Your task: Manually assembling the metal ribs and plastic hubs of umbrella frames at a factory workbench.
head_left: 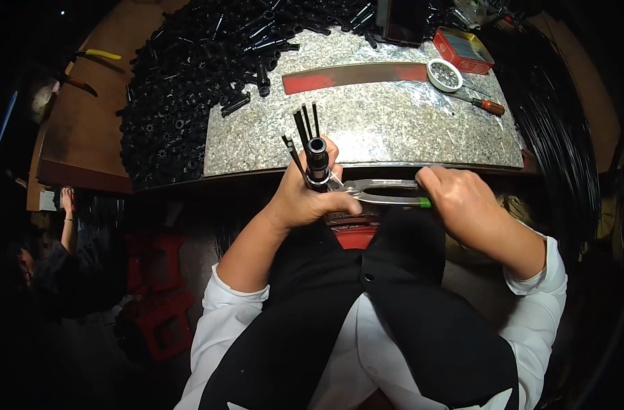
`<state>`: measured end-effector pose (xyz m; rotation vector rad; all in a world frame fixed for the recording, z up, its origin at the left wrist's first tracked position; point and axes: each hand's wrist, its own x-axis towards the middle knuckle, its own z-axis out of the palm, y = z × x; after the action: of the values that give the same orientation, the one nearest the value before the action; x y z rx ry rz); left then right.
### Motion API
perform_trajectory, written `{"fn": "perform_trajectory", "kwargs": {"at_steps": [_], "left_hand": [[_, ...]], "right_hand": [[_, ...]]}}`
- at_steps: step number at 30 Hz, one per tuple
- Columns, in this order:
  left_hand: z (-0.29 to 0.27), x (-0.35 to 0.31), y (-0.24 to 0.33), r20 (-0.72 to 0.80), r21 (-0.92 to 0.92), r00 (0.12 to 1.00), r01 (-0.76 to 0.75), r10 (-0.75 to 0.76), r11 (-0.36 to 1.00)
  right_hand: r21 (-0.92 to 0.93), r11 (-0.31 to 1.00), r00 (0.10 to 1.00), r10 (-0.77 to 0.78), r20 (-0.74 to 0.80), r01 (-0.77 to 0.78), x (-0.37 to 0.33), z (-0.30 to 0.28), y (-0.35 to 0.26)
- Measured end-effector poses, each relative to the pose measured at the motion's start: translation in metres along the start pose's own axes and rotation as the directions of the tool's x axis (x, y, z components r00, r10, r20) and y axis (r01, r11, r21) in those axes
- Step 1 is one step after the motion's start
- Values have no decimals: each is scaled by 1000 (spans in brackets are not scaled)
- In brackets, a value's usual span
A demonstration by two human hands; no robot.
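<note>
Speckled worktop (367, 130) bears black parts (196, 75), red strip (356, 75), screwdriver (481, 103).

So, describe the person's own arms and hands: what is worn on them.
Both hands, left hand and right hand, are bare: no gloves, and no rings or watch can be made out. The forearms are uncovered, with white shirt sleeves pushed up near the elbows. A black vest covers the chest.

White rolled-up sleeves (230, 307) under a black buttoned vest (367, 321).
</note>
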<state>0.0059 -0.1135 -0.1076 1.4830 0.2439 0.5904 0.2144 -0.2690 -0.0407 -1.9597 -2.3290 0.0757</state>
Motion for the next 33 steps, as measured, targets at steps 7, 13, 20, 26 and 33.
{"fn": "perform_trajectory", "kwargs": {"at_steps": [7, 13, 20, 26, 33], "left_hand": [[-8, -12, 4, -70, -242, 997, -48, 32, 969], [-10, -15, 15, -32, -330, 999, -51, 43, 943], [-3, -18, 13, -78, -305, 997, -29, 6, 952], [-5, -20, 3, -183, -149, 982, 10, -38, 989], [-7, -20, -1, -185, -129, 983, -6, -18, 992]], "right_hand": [[599, 787, 988, 106, 109, -150, -2, 5, 5], [115, 993, 868, 26, -495, 36, 2, -6, 10], [-357, 927, 752, -152, -642, -118, 12, -15, 1], [-446, 889, 736, -233, -636, -105, 14, -15, -2], [-456, 886, 724, -257, -640, -89, 11, -16, -2]]}}
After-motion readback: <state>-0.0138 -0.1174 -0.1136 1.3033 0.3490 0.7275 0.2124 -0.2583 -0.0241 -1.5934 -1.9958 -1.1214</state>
